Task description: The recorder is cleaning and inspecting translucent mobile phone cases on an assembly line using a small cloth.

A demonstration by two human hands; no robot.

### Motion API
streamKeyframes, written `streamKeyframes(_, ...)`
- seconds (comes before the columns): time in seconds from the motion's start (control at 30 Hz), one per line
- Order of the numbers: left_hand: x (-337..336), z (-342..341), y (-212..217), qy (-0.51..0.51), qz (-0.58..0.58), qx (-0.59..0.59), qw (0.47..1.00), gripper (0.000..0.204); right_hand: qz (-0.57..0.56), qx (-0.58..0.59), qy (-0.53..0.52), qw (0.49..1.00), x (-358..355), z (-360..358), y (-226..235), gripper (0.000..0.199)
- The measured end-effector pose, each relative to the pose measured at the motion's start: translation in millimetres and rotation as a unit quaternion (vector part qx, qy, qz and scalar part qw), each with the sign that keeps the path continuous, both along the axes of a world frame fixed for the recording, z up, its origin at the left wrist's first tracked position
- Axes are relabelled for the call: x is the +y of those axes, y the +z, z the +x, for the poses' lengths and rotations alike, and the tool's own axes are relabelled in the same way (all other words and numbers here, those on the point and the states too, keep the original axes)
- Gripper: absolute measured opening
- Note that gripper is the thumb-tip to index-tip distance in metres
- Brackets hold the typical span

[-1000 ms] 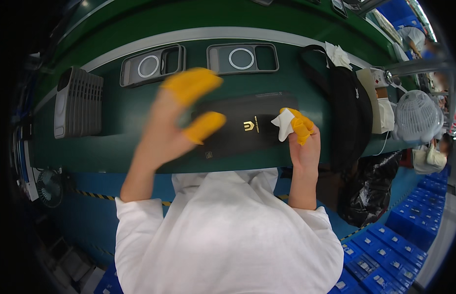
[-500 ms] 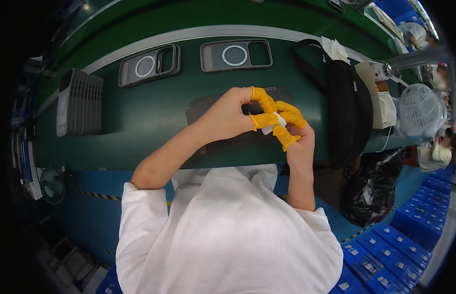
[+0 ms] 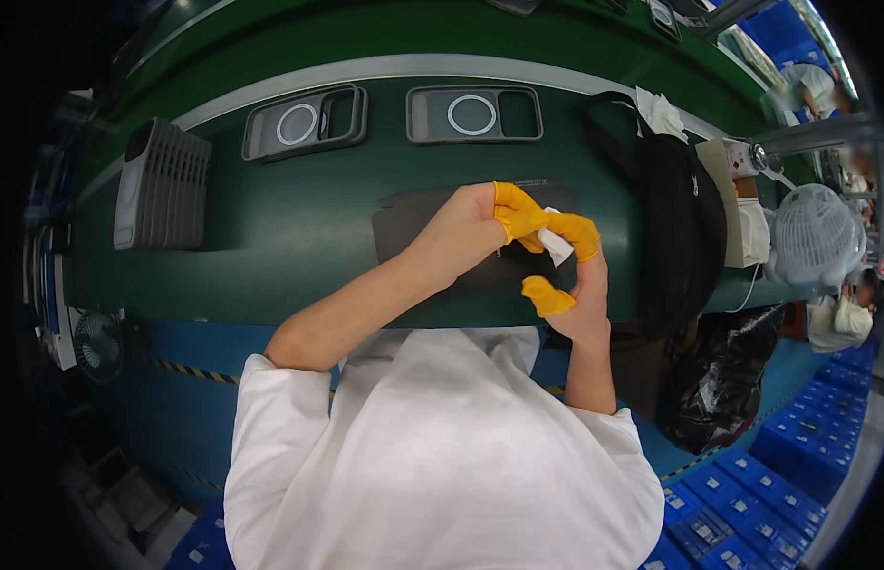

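My left hand (image 3: 475, 228) and my right hand (image 3: 585, 285) meet above a dark grey flat sheet (image 3: 404, 233) on the green table. Yellow finger cots cover several of my fingertips. A small white piece (image 3: 558, 249), like folded cloth or tissue, sits between the hands. My left fingers are closed in a pinch at its upper edge. My right fingers curl beside it while the right thumb stands apart below, so that hand is open. Beyond the sheet lie a grey phone case with a white ring (image 3: 472, 115) and some similar overlapped phone cases (image 3: 297, 124).
Several grey phone cases (image 3: 166, 190) stand in a row at the left. A black bag (image 3: 684, 228) lies on the right, before a box (image 3: 741, 209) and a white fan (image 3: 815, 233). A black plastic bag (image 3: 722, 380) and blue crates (image 3: 756, 494) are below, right.
My right thumb has moved away from the white piece, opening the right hand. The white piece now hangs lower and shows more. The view has shifted slightly.
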State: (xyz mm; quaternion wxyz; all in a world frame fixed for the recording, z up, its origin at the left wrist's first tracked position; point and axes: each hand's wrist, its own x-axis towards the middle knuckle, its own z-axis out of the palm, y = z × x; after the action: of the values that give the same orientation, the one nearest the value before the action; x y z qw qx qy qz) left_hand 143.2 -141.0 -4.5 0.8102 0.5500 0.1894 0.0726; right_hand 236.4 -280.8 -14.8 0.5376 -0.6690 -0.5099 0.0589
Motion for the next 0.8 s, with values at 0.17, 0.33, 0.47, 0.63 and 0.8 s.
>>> streamKeyframes(0.17,20.8,11.9,-4.5,-0.019,0.058,-0.091,0.994,0.024,0.028,0.239,-0.092,0.966,-1.0,15.5,-11.9,0.011)
streamKeyframes(0.33,98.6,39.4,-33.2,0.024,0.736,0.145,0.661,0.092,0.144,0.419,-0.039,0.896,-29.9,81.0,-17.1,0.027)
streamKeyframes(0.47,130.4,43.9,-32.6,-0.013,0.698,0.121,0.705,0.096,0.015,0.003,-0.336,0.942,-53.5,176.9,39.6,0.027)
streamKeyframes(0.63,107.4,36.3,-14.7,0.02,0.685,0.043,0.727,0.09,-0.189,-0.319,-0.47,0.801,-107.5,331.7,42.5,0.03)
streamKeyframes(0.8,21.1,-25.7,-1.3,-0.041,0.641,0.098,0.76,0.089,-0.39,-0.344,-0.42,0.743,-87.0,338.7,49.4,0.031)
